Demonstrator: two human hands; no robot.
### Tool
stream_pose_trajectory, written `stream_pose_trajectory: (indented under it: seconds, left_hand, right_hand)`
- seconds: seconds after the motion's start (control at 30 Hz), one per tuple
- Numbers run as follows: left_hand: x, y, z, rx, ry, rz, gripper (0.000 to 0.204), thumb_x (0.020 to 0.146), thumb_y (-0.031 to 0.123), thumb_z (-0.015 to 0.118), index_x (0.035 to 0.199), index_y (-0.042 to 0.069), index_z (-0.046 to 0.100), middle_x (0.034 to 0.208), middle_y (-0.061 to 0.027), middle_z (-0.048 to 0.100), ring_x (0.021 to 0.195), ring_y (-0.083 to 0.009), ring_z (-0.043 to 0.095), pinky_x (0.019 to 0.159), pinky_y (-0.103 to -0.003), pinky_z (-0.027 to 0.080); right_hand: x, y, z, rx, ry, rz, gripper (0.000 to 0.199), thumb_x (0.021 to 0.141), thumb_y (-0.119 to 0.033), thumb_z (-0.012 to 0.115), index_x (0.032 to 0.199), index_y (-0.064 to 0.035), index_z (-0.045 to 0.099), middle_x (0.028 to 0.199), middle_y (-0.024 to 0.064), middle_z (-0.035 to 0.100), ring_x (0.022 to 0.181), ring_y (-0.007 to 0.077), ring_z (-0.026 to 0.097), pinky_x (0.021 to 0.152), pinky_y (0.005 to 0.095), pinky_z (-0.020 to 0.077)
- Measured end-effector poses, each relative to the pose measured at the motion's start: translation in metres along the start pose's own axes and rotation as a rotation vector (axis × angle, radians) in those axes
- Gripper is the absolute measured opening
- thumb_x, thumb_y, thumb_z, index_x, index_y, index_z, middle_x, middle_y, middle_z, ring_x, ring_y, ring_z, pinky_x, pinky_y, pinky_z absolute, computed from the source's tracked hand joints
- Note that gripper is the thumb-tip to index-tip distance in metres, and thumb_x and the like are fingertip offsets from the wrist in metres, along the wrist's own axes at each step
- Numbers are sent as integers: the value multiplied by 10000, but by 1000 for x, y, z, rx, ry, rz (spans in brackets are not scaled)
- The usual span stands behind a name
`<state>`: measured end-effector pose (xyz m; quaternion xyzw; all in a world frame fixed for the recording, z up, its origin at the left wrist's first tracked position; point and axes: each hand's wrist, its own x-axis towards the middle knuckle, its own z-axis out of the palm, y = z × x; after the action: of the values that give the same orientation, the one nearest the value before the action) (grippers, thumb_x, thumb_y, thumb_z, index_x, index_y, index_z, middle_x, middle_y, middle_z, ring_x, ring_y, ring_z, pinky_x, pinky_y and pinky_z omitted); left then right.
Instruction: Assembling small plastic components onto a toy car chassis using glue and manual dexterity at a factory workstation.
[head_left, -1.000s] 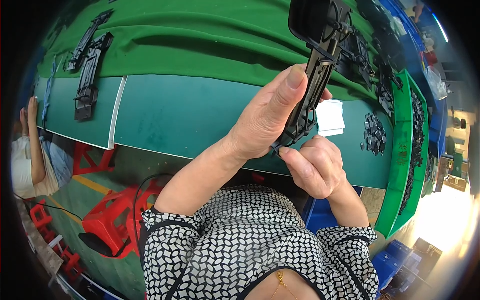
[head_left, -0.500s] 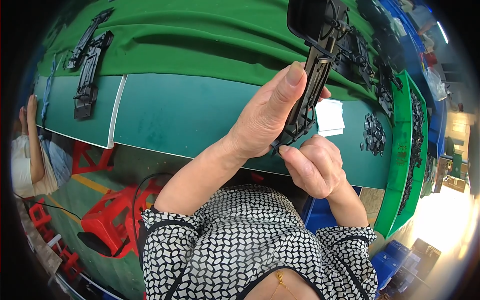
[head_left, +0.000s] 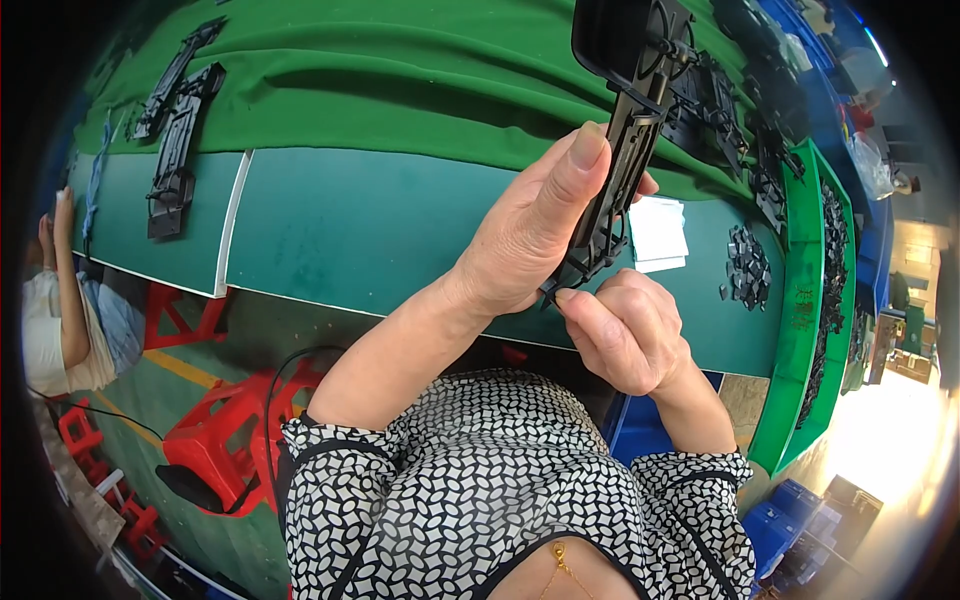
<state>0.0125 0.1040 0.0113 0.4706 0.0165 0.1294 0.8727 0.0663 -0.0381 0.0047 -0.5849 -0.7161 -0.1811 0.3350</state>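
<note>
My left hand [head_left: 545, 215] is wrapped round a long black plastic assembly [head_left: 632, 125], its thumb lying along the near side. The assembly stands tilted above the table, its wide dark end away from me and its narrow end toward my body. At that narrow end my right hand [head_left: 632, 330] is closed, thumb and forefinger pinching a small dark piece [head_left: 550, 291] against the assembly. Most of this piece is hidden by the fingertips. Beyond the hands lies a stack of white paper [head_left: 658, 235], with a pile of small black pieces [head_left: 747, 266] to its right.
A long green bin [head_left: 797, 310] of black pieces stands at the right edge. More black assemblies [head_left: 178, 150] lie at the far left, others [head_left: 720, 110] at the far right on green cloth [head_left: 400, 60]. Another person's hand [head_left: 64, 215] is at the left. Red stools [head_left: 225, 440] stand below.
Both hands and the black assembly have shifted very slightly. The grip of each hand looks the same.
</note>
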Motion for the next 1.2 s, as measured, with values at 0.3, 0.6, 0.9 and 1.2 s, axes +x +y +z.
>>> stream_pose_trajectory:
  seconds: [0.3, 0.6, 0.9, 1.2]
  left_hand:
    - [-2, 2, -2, 5, -8, 10, 814, 842, 726, 318, 1191, 13, 499, 1065, -104, 583, 973, -151, 554, 840, -285, 465]
    - [7, -2, -10, -355, 120, -152, 709, 901, 656, 251, 1173, 47, 491, 1010, -139, 606, 936, -233, 604, 788, -405, 550]
    - [14, 3, -7, -554, 140, -182, 675, 893, 658, 286, 1084, 51, 511, 967, -156, 609, 950, -310, 596, 800, -515, 530]
    - [8, 25, 10, -442, 201, -252, 588, 856, 671, 405, 907, 97, 523, 843, -82, 635, 826, -223, 641, 727, -385, 523]
  right_hand:
    - [1, -1, 3, 8, 0, 0, 425, 536, -25, 607, 947, 82, 615, 685, 45, 454, 539, 182, 474, 446, 287, 407]
    - [18, -8, -19, 127, 145, 331, 390, 677, 50, 744, 1046, 18, 624, 718, 53, 528, 560, 169, 507, 466, 272, 420]
    - [21, -11, -32, 338, 321, 644, 203, 798, 29, 667, 994, -21, 649, 780, 28, 540, 619, 66, 478, 501, 199, 384]
    - [46, -4, -48, 592, 368, 782, 117, 833, 5, 641, 946, -16, 665, 808, 0, 532, 658, 47, 488, 546, 182, 393]
